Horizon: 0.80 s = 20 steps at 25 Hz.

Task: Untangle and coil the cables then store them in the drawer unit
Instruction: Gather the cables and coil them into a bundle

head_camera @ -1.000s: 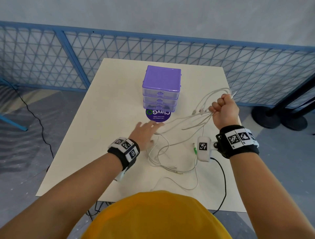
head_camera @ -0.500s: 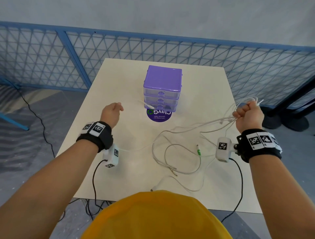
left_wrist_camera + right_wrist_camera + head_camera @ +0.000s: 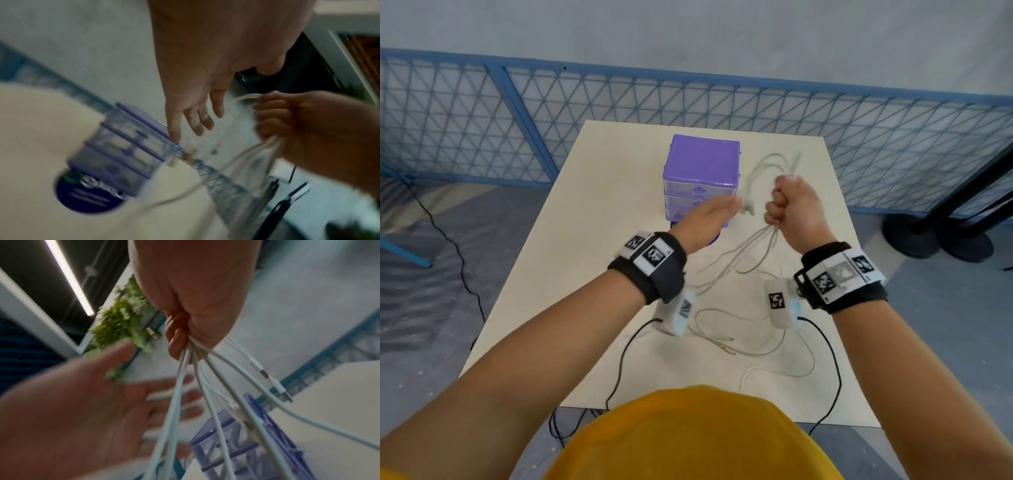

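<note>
Purple round sticker (image 3: 88, 193) seemingly reads "Clay".

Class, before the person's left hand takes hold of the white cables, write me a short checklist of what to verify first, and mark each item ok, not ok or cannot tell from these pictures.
1. Right hand grips the bundle of white cables in a closed fist: ok.
2. Left hand is free, fingers straight, holding nothing: ok.
3. Left hand is beside the hanging strands, close enough to take one: ok.
4. Cables are untangled: not ok; loops and loose ends lie crossed on the table.
5. A drawer of the purple drawer unit is open to receive a coil: not ok, all look closed.
6. Which plug belongs to which strand: cannot tell.
</note>
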Tool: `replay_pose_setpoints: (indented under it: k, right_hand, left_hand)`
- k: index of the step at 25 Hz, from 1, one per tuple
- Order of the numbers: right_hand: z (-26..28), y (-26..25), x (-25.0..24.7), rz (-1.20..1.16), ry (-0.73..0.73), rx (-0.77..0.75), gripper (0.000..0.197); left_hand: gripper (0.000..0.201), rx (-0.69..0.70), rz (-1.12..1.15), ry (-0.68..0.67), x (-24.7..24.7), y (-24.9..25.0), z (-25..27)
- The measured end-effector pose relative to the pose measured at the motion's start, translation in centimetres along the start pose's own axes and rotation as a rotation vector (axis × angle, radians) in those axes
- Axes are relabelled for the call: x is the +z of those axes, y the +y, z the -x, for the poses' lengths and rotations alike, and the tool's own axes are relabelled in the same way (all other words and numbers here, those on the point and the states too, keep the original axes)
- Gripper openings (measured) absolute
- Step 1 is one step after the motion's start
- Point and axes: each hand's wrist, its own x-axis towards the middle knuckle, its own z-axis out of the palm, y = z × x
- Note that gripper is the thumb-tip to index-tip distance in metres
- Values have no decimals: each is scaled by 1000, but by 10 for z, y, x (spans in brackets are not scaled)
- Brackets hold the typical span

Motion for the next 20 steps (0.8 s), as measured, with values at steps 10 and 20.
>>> replay_pose_setpoints:
  k: [10,20]
  right_hand:
    - [14,43,34,641,-316,-131,35]
    - [17,61,38,775,-263,-298,40]
  left_hand:
    - [44,-166,967,178,-8,29,-17]
    - [37,-234,1043,219,-3,10,6]
